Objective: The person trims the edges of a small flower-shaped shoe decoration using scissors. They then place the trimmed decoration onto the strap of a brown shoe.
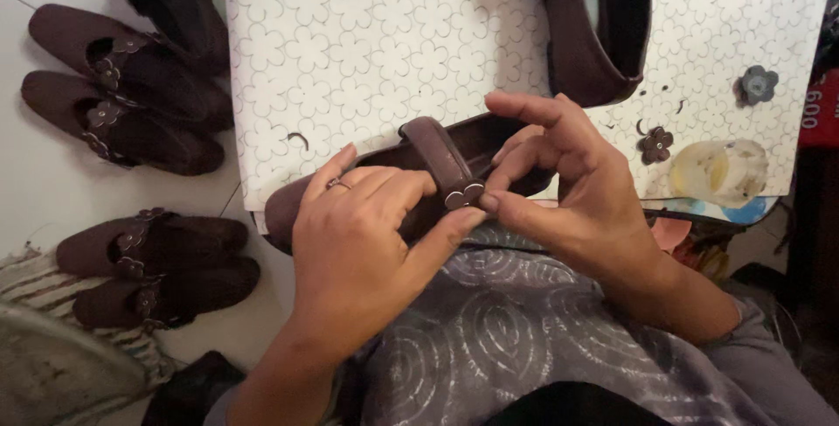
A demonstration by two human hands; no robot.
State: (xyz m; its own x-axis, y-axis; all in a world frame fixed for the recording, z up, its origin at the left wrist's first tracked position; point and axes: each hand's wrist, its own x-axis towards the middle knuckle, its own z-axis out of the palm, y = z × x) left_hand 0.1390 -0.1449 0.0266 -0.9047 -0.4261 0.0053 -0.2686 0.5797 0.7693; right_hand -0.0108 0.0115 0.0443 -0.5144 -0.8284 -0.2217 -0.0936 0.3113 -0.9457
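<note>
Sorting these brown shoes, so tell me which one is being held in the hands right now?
The brown shoe at the board's near edge, gripped by both hands; the others lie untouched on the floor and board.

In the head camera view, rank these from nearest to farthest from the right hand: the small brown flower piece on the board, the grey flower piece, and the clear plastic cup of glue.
From the right hand:
1. Small brown leather flower piece, just right of the hand on the white patterned board.
2. Clear plastic cup of yellowish glue, further right, by the board's edge.
3. Grey flower piece, up and right.

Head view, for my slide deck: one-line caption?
Both hands press a flower ornament onto a brown shoe.
</note>
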